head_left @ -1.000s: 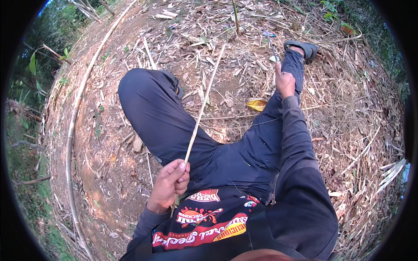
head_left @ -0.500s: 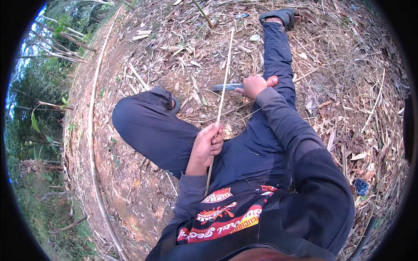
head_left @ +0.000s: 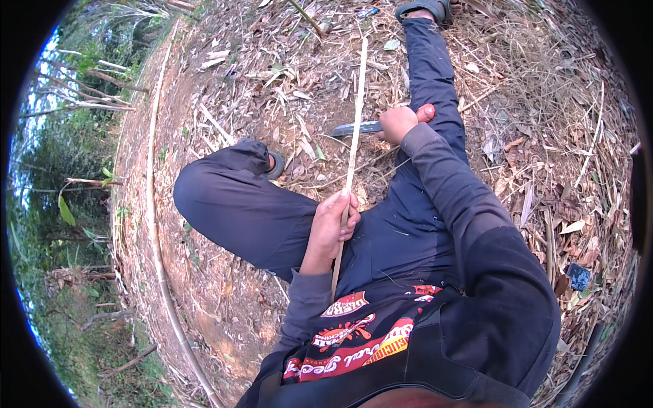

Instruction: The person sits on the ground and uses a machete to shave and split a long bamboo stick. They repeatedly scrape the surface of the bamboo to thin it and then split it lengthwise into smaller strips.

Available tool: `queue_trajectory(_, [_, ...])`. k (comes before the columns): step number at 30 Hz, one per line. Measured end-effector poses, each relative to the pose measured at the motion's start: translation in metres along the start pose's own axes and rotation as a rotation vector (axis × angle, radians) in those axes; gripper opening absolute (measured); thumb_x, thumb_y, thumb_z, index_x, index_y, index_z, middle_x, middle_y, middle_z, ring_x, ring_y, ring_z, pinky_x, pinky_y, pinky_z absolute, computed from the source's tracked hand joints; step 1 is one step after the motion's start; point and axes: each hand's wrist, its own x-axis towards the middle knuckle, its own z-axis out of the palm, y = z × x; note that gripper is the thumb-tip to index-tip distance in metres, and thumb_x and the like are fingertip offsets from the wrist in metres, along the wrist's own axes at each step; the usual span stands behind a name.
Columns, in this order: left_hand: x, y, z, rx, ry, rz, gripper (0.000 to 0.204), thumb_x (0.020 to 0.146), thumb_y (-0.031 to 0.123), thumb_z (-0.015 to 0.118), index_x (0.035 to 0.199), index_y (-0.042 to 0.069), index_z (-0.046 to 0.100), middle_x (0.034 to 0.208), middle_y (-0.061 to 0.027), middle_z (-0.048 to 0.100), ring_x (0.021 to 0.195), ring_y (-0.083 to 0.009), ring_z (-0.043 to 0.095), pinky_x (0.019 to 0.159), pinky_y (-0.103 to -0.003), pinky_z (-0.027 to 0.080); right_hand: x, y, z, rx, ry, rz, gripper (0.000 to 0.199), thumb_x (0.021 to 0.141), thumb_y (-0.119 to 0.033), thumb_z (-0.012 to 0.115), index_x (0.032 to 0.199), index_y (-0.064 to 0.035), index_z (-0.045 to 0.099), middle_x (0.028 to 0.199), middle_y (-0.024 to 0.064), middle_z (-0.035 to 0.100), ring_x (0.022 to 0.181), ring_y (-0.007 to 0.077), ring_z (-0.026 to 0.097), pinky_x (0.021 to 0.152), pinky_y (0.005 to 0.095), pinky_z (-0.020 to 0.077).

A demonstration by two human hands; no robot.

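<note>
My left hand (head_left: pixel 333 223) is closed around a long, thin, pale strip of bamboo (head_left: pixel 357 109). The strip runs from near my lap, between my legs, to its far end above the ground. In my right hand (head_left: pixel 398 125), resting by my outstretched right leg, is a knife (head_left: pixel 367 127) with a reddish-orange handle. Its dark blade points left and crosses the strip; the tip shows on the far side. Whether the edge touches the strip, I cannot tell.
A long bamboo pole (head_left: pixel 155 231) lies along the ground at my left. My bent left leg (head_left: pixel 238 204) and straight right leg (head_left: pixel 428 75) frame the work. Dry leaves and shavings litter the soil. A small dark blue piece (head_left: pixel 578 276) lies at the right.
The strip shows a broader, flatter face now, as if turned slightly. My left hand sits a little further right in the picture. The knife stays across the strip, and the view has shifted slightly.
</note>
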Motion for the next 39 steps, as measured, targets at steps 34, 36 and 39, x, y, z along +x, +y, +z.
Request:
queue_trajectory(34, [-0.013,-0.024,0.0,0.146,0.117,0.402,0.03,0.103,0.024,0.047,0.087,0.003,0.061,0.068,-0.0003,0.056,0.065,-0.0101,0.053,0.064,-0.03,0.045,-0.029,0.015,-0.05,-0.2,0.228,0.095,0.03,0.076,-0.033,0.075,0.083,-0.0041,0.068,0.085,0.0191,0.071,0.082,0.0391,0.069,0.073,0.0504,0.0547])
queue_trajectory(36, [-0.028,-0.012,-0.004,0.161,0.122,0.466,0.028,0.104,0.022,0.046,0.088,0.004,0.06,0.066,0.0003,0.055,0.063,-0.0094,0.052,0.062,-0.029,0.044,-0.042,-0.015,-0.09,-0.203,0.242,0.147,0.029,0.076,-0.031,0.074,0.083,-0.0039,0.067,0.086,0.019,0.071,0.082,0.0384,0.069,0.072,0.0502,0.0547])
queue_trajectory(39, [-0.05,0.012,-0.011,0.063,0.021,0.558,0.028,0.105,0.024,0.045,0.091,0.005,0.059,0.062,0.0003,0.052,0.057,-0.0076,0.048,0.055,-0.027,0.041,-0.061,-0.032,-0.137,-0.107,0.387,0.229,0.033,0.082,-0.033,0.071,0.083,-0.001,0.064,0.086,0.0209,0.068,0.085,0.0417,0.066,0.072,0.0521,0.0503])
